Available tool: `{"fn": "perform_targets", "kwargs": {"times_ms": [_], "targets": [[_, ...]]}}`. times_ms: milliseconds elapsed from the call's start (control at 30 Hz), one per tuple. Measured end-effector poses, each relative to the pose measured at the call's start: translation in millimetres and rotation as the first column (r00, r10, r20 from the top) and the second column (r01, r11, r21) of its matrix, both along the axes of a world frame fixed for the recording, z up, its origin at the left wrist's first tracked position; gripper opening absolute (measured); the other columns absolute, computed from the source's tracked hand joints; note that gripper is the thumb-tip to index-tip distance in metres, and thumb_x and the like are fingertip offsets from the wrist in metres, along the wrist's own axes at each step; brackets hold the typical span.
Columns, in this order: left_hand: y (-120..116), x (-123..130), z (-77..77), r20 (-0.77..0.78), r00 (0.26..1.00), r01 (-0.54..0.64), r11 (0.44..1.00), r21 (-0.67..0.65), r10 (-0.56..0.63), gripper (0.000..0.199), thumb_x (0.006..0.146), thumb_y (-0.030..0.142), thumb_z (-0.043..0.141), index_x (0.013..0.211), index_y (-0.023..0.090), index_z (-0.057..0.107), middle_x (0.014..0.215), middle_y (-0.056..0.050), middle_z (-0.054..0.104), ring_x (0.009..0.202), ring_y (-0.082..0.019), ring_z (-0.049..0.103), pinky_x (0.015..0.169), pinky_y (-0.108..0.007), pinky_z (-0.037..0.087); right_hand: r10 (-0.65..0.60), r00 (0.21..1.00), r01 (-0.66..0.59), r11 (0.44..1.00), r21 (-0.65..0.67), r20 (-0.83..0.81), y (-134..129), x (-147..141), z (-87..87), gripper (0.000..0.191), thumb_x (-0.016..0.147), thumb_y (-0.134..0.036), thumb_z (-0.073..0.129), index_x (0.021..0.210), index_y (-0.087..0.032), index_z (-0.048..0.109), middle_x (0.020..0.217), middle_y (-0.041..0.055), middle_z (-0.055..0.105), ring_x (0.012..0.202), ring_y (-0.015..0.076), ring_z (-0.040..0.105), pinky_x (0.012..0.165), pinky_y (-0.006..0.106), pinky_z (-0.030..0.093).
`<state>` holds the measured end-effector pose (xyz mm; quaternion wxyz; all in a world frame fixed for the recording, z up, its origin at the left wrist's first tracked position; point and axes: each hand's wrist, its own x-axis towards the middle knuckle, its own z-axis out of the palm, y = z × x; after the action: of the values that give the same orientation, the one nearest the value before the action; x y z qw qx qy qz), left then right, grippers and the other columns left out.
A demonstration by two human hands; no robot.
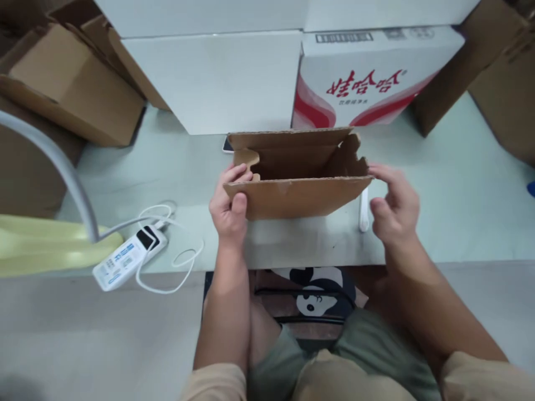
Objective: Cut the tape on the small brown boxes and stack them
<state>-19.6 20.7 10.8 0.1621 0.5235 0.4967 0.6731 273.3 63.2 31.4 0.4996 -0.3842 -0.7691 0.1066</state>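
A small brown cardboard box [298, 199] stands near the middle of the table, its top open and its inside facing up. My left hand [229, 203] grips its left end, with the thumb on the near panel and the fingers over the side flap. At the right end, my right hand [395, 203] touches the box corner with its fingertips, the thumb held apart from the fingers. A thin white object [364, 211] lies beside that hand. Part of a dark phone-like item [227, 146] shows behind the box's left corner.
White cartons [225, 83] and a red-and-white printed box [368, 78] line the back. Brown boxes [79, 83] stand at left and right. A white power bank [129, 256] with a looped cable [194, 250] lies near the front-left edge, by a yellow-green object [54, 245].
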Motion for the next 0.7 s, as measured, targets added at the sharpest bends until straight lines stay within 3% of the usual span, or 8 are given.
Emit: {"fn": "perform_targets", "kwargs": {"times_ms": [100,200,367,467,567,633,700], "targets": [[2,5,-4.0,-0.032,0.999,-0.044,0.997,-0.058,0.042,0.053,0.091,0.070,0.049,0.098,0.026,0.079,0.116,-0.006,0.073,0.141,-0.030,0.052,0.124,-0.052,0.036,0.085,0.995,-0.089,0.994,-0.071,-0.046,5,-6,-19.3,0.055,0.093,-0.063,0.051,0.143,-0.040,0.051,0.142,0.0057,0.063,0.136,0.0325,0.058,0.115,0.058,0.047],[3,13,-3.7,-0.006,0.996,-0.090,0.993,-0.076,0.090,0.060,0.087,0.076,0.045,0.088,0.025,0.076,0.112,-0.007,0.071,0.142,-0.030,0.050,0.124,-0.050,0.037,0.118,0.990,-0.124,0.989,-0.075,-0.080,5,-12,-24.0,0.059,0.094,-0.062,0.050,0.149,-0.041,0.045,0.148,0.0055,0.056,0.140,0.0329,0.053,0.117,0.059,0.045],[7,26,-2.4,0.117,0.992,-0.041,0.998,-0.040,0.046,0.059,0.086,0.076,0.047,0.076,0.026,0.075,0.108,-0.007,0.070,0.139,-0.028,0.051,0.125,-0.047,0.036,0.174,0.984,-0.172,0.983,0.061,-0.032,1,-12,-20.1,0.051,0.096,-0.048,0.055,0.147,-0.044,0.048,0.126,0.0041,0.065,0.123,0.0285,0.061,0.113,0.056,0.045],[11,27,-6.8,0.114,0.993,-0.035,0.999,0.004,0.035,0.063,0.085,0.079,0.047,0.074,0.024,0.074,0.102,-0.008,0.070,0.134,-0.029,0.055,0.122,-0.047,0.039,0.151,0.988,-0.147,0.985,0.092,-0.037,-4,-11,-18.0,0.034,0.100,-0.049,0.047,0.128,-0.038,0.065,0.110,0.0035,0.068,0.111,0.0258,0.063,0.110,0.054,0.045],[14,26,-13.9,0.078,0.996,-0.051,0.998,0.036,0.048,0.051,0.087,0.069,0.057,0.084,0.022,0.075,0.102,-0.006,0.071,0.126,-0.027,0.061,0.118,-0.046,0.042,0.072,0.983,-0.068,0.997,0.030,-0.167,-10,-10,-20.3,0.031,0.101,-0.046,0.047,0.120,-0.032,0.066,0.106,0.0052,0.068,0.105,0.0243,0.064,0.103,0.050,0.051],[16,26,-18.2,0.046,0.998,-0.046,0.998,0.040,0.044,0.040,0.085,0.059,0.066,0.103,0.024,0.074,0.113,-0.005,0.070,0.124,-0.025,0.062,0.117,-0.046,0.044,0.008,0.969,-0.032,0.995,-0.093,-0.248,-12,-10,-23.4,0.035,0.100,-0.046,0.050,0.130,-0.032,0.059,0.119,0.0070,0.064,0.110,0.0246,0.062,0.096,0.047,0.055],[17,24,-21.0,0.026,1.000,-0.013,1.000,0.018,0.012,0.051,0.083,0.057,0.070,0.125,0.029,0.065,0.129,-0.005,0.067,0.128,-0.026,0.061,0.116,-0.045,0.045,-0.019,0.965,-0.035,0.979,-0.201,-0.261,-12,-9,-25.0,0.047,0.098,-0.049,0.050,0.143,-0.035,0.046,0.141,0.0083,0.054,0.124,0.0264,0.058,0.096,0.047,0.056]]}}
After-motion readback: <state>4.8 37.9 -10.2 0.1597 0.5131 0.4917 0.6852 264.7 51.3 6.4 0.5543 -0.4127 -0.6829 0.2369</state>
